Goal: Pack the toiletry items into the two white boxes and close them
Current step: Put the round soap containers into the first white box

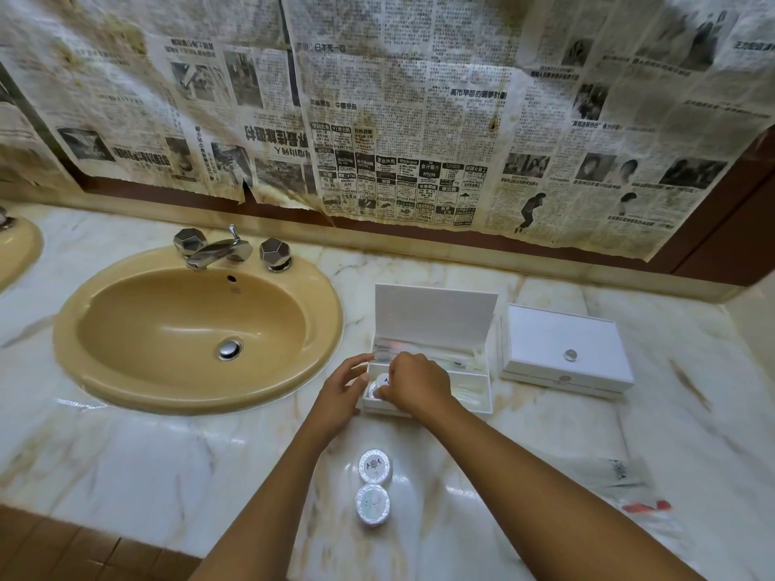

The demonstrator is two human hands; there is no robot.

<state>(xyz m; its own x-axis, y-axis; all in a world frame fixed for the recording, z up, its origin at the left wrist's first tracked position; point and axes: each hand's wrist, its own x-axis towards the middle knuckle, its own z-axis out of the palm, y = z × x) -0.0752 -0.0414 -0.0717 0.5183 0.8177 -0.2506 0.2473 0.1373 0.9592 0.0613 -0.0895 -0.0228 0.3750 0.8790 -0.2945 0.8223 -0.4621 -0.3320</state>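
Note:
An open white box (469,396) stands on the marble counter with its lid (436,318) upright at the back; clear-wrapped items lie inside. My right hand (415,383) reaches into the box's left compartment and pinches a round wrapped soap (379,383). My left hand (341,390) rests with straight fingers against the box's left end. A second white box (562,350) sits closed to the right, with a small round knob on its lid. Two more round wrapped soaps (374,466) (372,505) lie on the counter in front of the open box.
A tan oval sink (126,371) with a chrome faucet (218,249) fills the counter's left. Clear plastic packets (625,475), one with a red strip, lie at the right. Newspaper covers the wall behind. The counter's front edge runs below the soaps.

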